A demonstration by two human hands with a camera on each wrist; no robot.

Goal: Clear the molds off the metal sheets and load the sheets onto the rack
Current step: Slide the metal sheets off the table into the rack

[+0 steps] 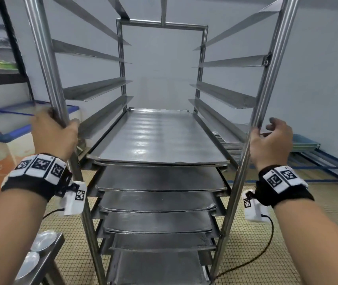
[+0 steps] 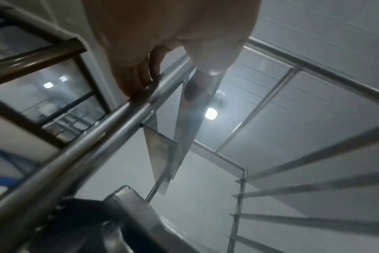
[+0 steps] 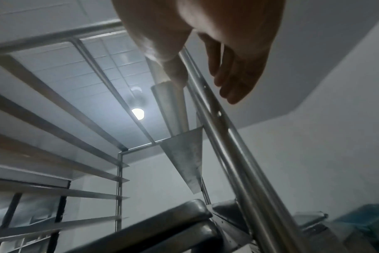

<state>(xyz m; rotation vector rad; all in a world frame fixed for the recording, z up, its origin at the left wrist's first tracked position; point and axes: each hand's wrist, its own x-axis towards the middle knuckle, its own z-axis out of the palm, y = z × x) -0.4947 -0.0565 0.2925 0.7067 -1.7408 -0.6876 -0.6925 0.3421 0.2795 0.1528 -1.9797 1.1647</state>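
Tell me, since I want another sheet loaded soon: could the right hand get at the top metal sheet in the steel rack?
Probably yes. The right hand rests loosely on the steel rack's front right post, fingers relaxed and holding nothing. The top metal sheet's front edge lies just inward and below, with nothing between.

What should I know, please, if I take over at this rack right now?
Left hand: grips the rack's front left post.
Right hand: at the front right post, thumb against it, fingers loose, no full grip.
Sheets: six slots visibly loaded, the top one level with the hands.
Rails above are free.
Molds: two on a table corner at lower left.
Left: whether more sheets wait cannot be told from here.
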